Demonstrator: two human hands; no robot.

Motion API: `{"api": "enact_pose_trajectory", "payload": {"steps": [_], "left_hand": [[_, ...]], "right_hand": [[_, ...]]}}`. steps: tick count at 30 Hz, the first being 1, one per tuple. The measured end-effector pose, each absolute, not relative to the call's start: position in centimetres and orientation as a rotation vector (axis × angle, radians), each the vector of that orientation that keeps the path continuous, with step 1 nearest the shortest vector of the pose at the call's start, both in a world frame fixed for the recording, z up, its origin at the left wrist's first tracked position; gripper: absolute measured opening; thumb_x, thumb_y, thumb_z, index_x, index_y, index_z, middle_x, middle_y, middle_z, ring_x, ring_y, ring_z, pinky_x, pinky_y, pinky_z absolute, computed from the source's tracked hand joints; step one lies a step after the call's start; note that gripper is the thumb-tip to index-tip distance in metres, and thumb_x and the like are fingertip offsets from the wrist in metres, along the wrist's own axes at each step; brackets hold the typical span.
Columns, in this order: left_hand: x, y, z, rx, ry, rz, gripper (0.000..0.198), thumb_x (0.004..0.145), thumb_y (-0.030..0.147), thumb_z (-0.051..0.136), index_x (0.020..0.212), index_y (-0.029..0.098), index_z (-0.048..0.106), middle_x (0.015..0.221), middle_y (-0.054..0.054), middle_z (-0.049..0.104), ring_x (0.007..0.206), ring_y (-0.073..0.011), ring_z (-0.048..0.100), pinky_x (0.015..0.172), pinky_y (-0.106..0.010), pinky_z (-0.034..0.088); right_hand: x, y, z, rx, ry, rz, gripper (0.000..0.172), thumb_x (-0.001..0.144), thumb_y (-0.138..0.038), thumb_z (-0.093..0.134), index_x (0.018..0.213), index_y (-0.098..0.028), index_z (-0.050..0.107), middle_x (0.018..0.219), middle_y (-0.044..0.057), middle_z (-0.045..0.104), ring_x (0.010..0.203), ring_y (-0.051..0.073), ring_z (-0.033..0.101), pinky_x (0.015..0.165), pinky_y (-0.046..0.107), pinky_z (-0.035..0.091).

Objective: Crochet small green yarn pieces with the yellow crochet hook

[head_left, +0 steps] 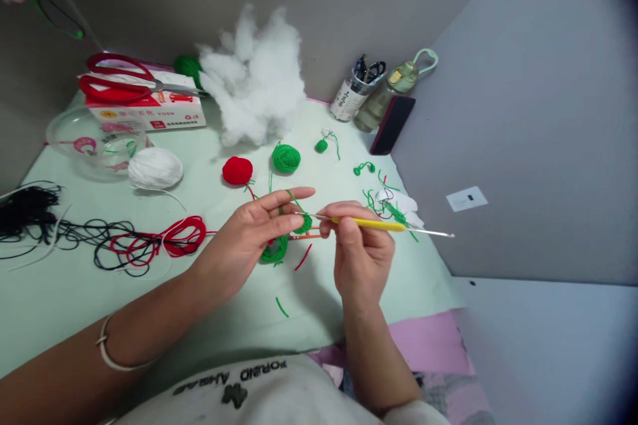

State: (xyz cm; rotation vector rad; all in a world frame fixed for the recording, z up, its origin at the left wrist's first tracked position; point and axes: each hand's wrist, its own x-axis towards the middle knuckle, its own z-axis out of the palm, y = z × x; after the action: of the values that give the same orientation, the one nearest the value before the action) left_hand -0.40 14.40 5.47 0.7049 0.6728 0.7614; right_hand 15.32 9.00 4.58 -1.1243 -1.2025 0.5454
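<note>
My right hand [359,249] is closed round a yellow-handled crochet hook [379,225], whose metal tip points left into a small green crochet piece [302,224]. My left hand [254,232] pinches that green piece, forefinger stretched out, with green yarn [295,201] running over the fingers. A second green crocheted bit [274,251] lies just below my left hand on the pale green table [74,292].
Red [237,170], green [286,158] and white [155,168] yarn balls sit behind the hands. White stuffing [254,80], red scissors [119,83] on a box, a glass bowl [94,139], a pen jar [355,91] and a bottle [386,93] line the back. Black and red cords [129,242] lie at left.
</note>
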Motion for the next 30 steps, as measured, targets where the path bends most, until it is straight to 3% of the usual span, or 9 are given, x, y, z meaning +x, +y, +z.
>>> {"api": "enact_pose_trajectory", "payload": {"steps": [12,18,23,30], "left_hand": [[-0.57,14.18,5.47,0.803,0.686,0.767,0.034,0.084,0.024,0.082,0.118,0.028,0.081,0.088,0.001,0.064,0.08,-0.0122,0.061,0.075,-0.025,0.048],[-0.5,14.02,5.43,0.797,0.645,0.739,0.038,0.085,0.026,0.082,0.122,0.026,0.078,0.094,-0.002,0.072,0.087,-0.0179,0.067,0.084,-0.031,0.05],[-0.65,14.08,5.23,0.818,0.692,0.766,0.034,0.085,0.027,0.082,0.118,0.028,0.08,0.09,0.0,0.066,0.083,-0.0146,0.062,0.077,-0.027,0.047],[-0.8,13.92,5.17,0.908,0.764,0.814,0.033,0.083,0.027,0.083,0.116,0.03,0.081,0.091,0.0,0.065,0.085,-0.0154,0.062,0.074,-0.026,0.048]], "right_hand": [[15.94,9.23,4.52,-1.05,-1.097,0.724,0.017,0.101,-0.032,0.063,0.097,-0.024,0.077,0.091,0.002,0.078,0.073,0.013,0.07,0.067,0.028,0.06],[15.68,9.16,4.38,-1.102,-1.153,0.759,0.019,0.101,-0.036,0.063,0.099,-0.023,0.077,0.096,0.005,0.08,0.08,0.016,0.074,0.07,0.031,0.062],[15.87,9.37,4.41,-1.052,-1.109,0.749,0.018,0.102,-0.036,0.061,0.096,-0.023,0.073,0.092,0.003,0.079,0.07,0.013,0.069,0.065,0.029,0.06],[15.99,8.94,4.89,-1.018,-1.212,0.727,0.018,0.104,-0.03,0.057,0.098,-0.023,0.073,0.09,0.002,0.076,0.074,0.014,0.071,0.068,0.031,0.061]]}}
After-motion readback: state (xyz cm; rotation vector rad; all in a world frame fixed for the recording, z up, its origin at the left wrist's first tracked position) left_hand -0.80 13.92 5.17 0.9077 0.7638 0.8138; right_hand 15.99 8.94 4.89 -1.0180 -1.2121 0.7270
